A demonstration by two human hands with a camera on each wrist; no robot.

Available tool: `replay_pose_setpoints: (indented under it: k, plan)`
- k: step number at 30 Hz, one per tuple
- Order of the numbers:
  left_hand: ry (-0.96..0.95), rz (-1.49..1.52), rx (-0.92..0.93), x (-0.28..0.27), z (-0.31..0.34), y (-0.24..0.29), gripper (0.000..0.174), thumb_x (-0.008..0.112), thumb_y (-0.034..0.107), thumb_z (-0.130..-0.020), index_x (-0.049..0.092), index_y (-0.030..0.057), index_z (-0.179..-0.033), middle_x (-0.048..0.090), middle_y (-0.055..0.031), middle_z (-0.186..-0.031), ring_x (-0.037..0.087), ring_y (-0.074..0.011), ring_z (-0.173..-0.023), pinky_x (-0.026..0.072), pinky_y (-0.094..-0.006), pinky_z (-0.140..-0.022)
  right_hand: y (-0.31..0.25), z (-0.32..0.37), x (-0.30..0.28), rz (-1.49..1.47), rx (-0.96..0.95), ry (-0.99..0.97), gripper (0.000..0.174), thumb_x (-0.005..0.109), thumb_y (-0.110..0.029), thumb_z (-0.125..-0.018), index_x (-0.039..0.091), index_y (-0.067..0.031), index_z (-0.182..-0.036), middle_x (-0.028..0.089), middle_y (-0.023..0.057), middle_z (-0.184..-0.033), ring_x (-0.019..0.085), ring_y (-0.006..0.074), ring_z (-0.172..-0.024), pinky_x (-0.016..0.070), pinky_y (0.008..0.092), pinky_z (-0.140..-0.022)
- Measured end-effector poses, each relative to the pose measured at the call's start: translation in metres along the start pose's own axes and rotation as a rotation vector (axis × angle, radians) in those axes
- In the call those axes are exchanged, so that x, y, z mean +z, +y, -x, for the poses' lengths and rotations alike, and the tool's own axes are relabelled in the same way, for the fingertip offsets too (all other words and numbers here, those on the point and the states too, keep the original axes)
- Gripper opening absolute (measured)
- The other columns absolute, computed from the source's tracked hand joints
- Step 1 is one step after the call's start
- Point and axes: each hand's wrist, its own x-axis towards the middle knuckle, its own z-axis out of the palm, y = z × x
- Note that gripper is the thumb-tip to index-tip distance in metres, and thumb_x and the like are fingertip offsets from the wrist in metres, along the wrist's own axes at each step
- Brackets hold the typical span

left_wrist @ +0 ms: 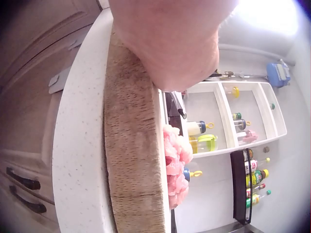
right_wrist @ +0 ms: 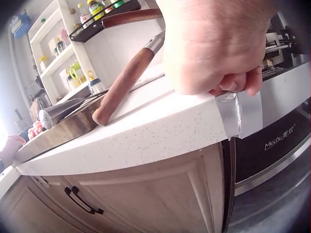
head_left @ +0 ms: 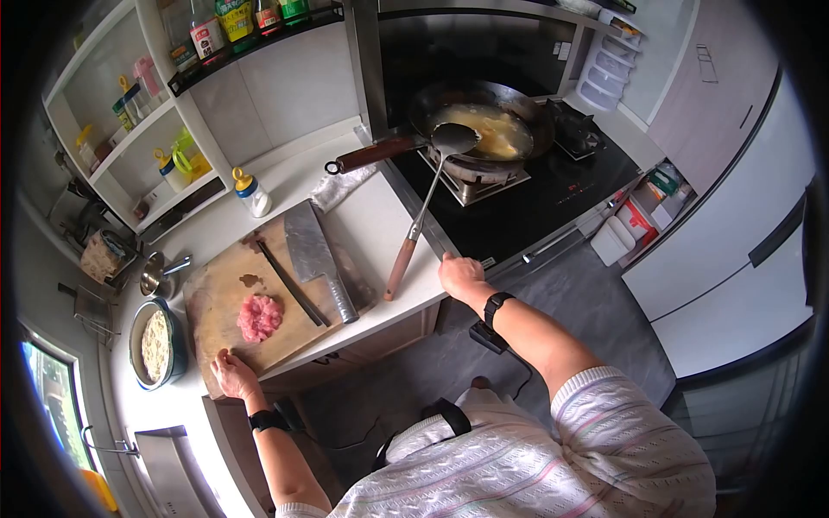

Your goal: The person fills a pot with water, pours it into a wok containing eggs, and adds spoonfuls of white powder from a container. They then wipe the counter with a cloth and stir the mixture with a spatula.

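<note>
My left hand rests at the near left corner of the wooden cutting board. Just beyond its fingers lies a mound of pink minced meat. A cleaver and a dark narrow strip lie farther right on the board. My right hand, fingers curled under, leans on the counter's front edge beside the stove. Left of it, the wooden handle of a ladle overhangs the counter, its bowl against the wok. Yellowish liquid with pale pieces fills the wok.
A blue-rimmed bowl of pale food stands left of the board, near a small metal pot. A yellow-topped bottle stands behind it. The wok's handle reaches over the counter. Bottles line a black rack.
</note>
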Motion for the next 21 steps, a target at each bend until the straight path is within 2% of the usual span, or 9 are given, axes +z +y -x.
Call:
replay_pose_setpoints:
  k: [21]
  plan:
    - [0.024,0.007,0.026,0.0036,-0.0012,-0.0043,0.018,0.048,0.021,-0.085,0.061,0.0168,-0.097,0.056,-0.0059,-0.100,0.059,-0.0289,-0.084,0.0470,-0.0403,-0.067,0.0006,-0.0011,0.0029,0.016,0.005,0.015,0.027,0.039,-0.016,-0.085,0.053,0.0000,-0.102,0.065,0.0197,-0.089,0.063,0.0311,-0.089,0.0487,0.0405,-0.079]
